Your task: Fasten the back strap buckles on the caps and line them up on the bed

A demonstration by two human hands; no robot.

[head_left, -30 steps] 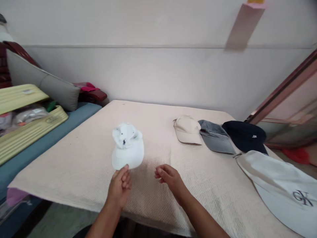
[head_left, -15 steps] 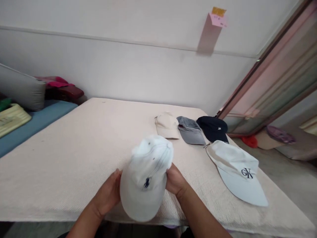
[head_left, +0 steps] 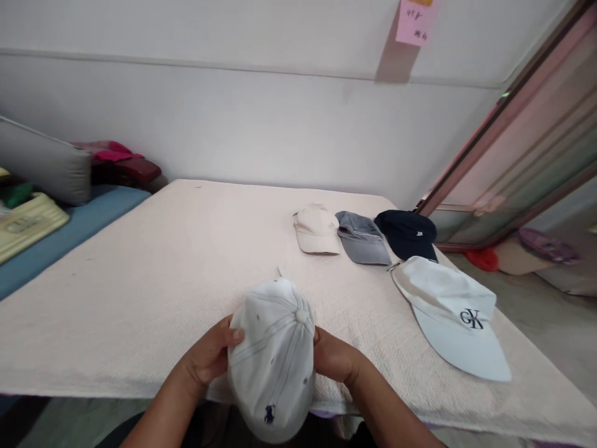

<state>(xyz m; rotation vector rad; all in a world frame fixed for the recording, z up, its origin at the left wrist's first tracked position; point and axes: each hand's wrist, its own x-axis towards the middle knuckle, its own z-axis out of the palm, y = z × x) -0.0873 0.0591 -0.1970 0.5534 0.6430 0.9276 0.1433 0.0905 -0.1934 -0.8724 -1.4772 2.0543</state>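
A white baseball cap with a small dark embroidered figure is held between both hands at the front edge of the covered table. Its crown faces up toward me and the brim is out of sight underneath. My left hand grips the left side, thumb lying on the crown. My right hand holds the right side, its fingertips hidden behind the cap. To the right lies a white cap with dark letters. Farther back sit a cream cap, a grey cap and a navy cap in a row.
A pale textured cover spreads over the table, which meets a white wall behind. A grey cushion and a yellow basket-like item lie on a blue surface at left. A pink note hangs on the wall.
The held cap has tipped, so its crown top now faces me and its brim has gone from view. It is slightly lower, nearer the table edge. Both hands still hold it.
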